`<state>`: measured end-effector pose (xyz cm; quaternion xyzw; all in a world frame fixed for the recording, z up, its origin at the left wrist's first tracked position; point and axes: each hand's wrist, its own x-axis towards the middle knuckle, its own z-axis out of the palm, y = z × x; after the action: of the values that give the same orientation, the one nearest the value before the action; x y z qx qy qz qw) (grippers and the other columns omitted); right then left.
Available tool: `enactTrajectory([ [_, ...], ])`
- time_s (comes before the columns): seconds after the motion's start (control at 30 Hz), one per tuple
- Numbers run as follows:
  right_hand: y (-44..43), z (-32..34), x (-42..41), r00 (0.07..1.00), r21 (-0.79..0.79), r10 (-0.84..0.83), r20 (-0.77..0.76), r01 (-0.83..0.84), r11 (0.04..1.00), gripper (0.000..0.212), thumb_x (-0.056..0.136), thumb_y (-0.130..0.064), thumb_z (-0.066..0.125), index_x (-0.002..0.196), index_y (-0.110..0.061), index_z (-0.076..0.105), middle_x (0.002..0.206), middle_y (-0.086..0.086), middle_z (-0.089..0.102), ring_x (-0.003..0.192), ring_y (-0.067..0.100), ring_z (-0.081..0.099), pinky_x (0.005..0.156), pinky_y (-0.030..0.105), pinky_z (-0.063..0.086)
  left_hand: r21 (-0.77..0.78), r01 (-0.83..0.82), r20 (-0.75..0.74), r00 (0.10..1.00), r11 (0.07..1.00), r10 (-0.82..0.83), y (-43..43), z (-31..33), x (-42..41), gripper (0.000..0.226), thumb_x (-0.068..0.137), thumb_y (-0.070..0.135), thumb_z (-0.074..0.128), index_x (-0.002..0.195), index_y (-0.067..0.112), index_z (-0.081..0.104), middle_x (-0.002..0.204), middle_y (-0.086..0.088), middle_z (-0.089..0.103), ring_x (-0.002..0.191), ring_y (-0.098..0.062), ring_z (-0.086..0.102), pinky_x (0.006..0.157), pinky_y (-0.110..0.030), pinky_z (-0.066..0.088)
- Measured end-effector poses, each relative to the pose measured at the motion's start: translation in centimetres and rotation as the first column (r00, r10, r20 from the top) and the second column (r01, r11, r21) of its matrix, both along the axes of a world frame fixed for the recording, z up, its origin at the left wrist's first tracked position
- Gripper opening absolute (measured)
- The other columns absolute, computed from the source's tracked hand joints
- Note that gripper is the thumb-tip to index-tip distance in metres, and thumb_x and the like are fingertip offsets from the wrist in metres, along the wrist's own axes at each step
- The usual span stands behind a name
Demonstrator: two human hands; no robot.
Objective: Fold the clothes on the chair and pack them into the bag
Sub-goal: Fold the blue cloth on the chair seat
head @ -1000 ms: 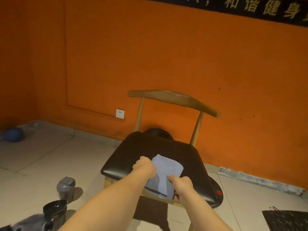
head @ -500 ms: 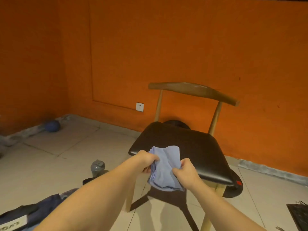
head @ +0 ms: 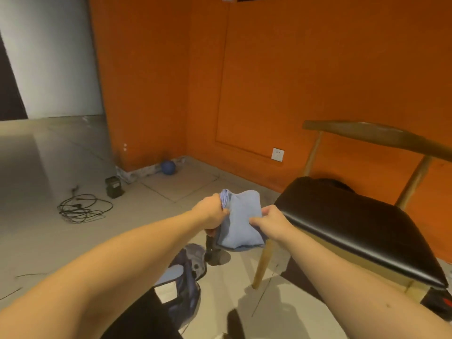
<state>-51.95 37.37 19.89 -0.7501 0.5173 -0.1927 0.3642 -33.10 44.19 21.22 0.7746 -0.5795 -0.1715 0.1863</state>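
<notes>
On the floor at nine o'clock a coil of cable (head: 83,209) is seen, and a blue ball (head: 168,167) lies by the wall at eleven. Nearer, at about seven o'clock from the hands, the bag (head: 190,287) lies open on the floor, with something pale blue showing in its mouth. The left hand (head: 212,214) is closed on the left edge of the folded blue garment (head: 241,223), its fingers curled tight round a bunched corner. The right hand (head: 269,220) pinches the opposite edge, thumb on top. The garment is held in the air between them — clear of the chair (head: 342,216), whose black seat stands at three o'clock.

The step in hand is judged to be the carry to the bag. It would be done well if the fold were kept taut between both grips and lowered flat toward seven o'clock, the lower edge led in first — the layers could slip apart if one grip were released early. The mouth looks partly collapsed, so it may need spreading before the garment is pushed in.
</notes>
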Motion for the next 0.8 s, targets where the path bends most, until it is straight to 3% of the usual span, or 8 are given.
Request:
enactTrajectory([
  [0.07,0.7,0.3,2.9,0.998,0.033,0.043,0.041,-0.044,0.998,0.054,0.080,-0.027,0.071,0.125,-0.020,0.042,0.107,0.006,0.062,0.095,0.023,0.064,0.068,0.034,0.052,0.001,-0.062,-0.054,0.997,0.998,0.062,2.0,0.5,3.1,0.027,0.104,0.032,0.049,0.113,0.007,0.056,0.101,-0.015,0.069,0.081,-0.033,0.070,0.060,-0.035,0.057],
  [0.13,1.4,0.0,6.1,0.984,0.003,0.163,0.069,-0.164,0.986,0.064,0.084,-0.021,0.070,0.139,-0.029,0.037,0.120,0.008,0.065,0.101,0.024,0.066,0.080,0.038,0.057,0.018,-0.142,-0.105,0.984,0.990,0.143,3.6,0.6,5.9,0.021,0.104,0.031,0.053,0.105,0.010,0.053,0.088,-0.012,0.068,0.065,-0.029,0.068,0.045,-0.029,0.052],
  [0.2,1.9,-0.5,9.0,0.955,-0.077,0.293,0.047,-0.289,0.954,0.062,0.090,-0.011,0.066,0.147,-0.025,0.045,0.142,0.006,0.057,0.117,0.022,0.059,0.091,0.030,0.049,0.048,-0.207,-0.156,0.965,0.977,0.212,4.3,0.1,8.4,0.018,0.104,0.029,0.055,0.104,0.012,0.051,0.085,-0.012,0.068,0.056,-0.027,0.068,0.044,-0.032,0.055],
  [0.27,2.3,-1.4,11.8,0.932,-0.101,0.363,0.013,-0.360,0.928,0.054,0.095,-0.007,0.061,0.147,-0.022,0.054,0.150,0.002,0.053,0.130,0.019,0.052,0.097,0.025,0.041,0.105,-0.245,-0.178,0.949,0.964,0.261,4.6,-0.6,10.5,0.020,0.104,0.028,0.056,0.106,0.008,0.055,0.090,-0.017,0.071,0.054,-0.027,0.069,0.047,-0.034,0.058],
  [0.4,1.7,-4.7,16.3,0.906,-0.072,0.423,-0.026,-0.424,0.903,0.045,0.102,-0.005,0.054,0.143,-0.022,0.060,0.148,-0.003,0.055,0.134,0.015,0.050,0.098,0.021,0.034,0.137,-0.263,-0.178,0.942,0.955,0.285,3.5,-3.5,13.9,0.019,0.099,0.023,0.060,0.100,0.005,0.063,0.095,-0.020,0.074,0.072,-0.034,0.075,0.065,-0.042,0.064],
  [0.53,0.4,-9.9,19.7,0.880,-0.038,0.475,-0.025,-0.475,0.879,0.036,0.103,-0.006,0.053,0.134,-0.017,0.067,0.133,-0.004,0.061,0.114,0.007,0.053,0.097,0.021,0.039,0.127,-0.294,-0.154,0.938,0.947,0.311,1.7,-9.3,17.6,0.022,0.093,0.025,0.066,0.104,0.006,0.066,0.093,-0.010,0.070,0.082,-0.027,0.070,0.060,-0.030,0.053],
  [0.67,-0.3,-16.7,22.9,0.926,0.141,0.378,-0.014,-0.373,0.917,0.026,0.093,-0.028,0.070,0.119,-0.022,0.070,0.114,-0.001,0.065,0.089,0.014,0.062,0.079,0.030,0.051,0.115,-0.337,-0.155,0.923,0.935,0.351,1.3,-15.5,20.7,0.040,0.092,0.033,0.070,0.119,0.011,0.050,0.106,-0.010,0.063,0.094,-0.028,0.062,0.076,-0.035,0.049],
  [0.8,0.1,-21.6,26.3,0.901,0.265,0.431,-0.058,-0.402,0.876,0.057,0.084,-0.056,0.075,0.127,-0.022,0.060,0.131,-0.002,0.052,0.111,0.015,0.050,0.088,0.030,0.043,0.134,-0.335,-0.273,0.892,0.932,0.360,2.3,-20.8,23.2,0.031,0.095,0.028,0.068,0.111,0.017,0.043,0.107,-0.010,0.063,0.090,-0.025,0.061,0.078,-0.035,0.053],
])
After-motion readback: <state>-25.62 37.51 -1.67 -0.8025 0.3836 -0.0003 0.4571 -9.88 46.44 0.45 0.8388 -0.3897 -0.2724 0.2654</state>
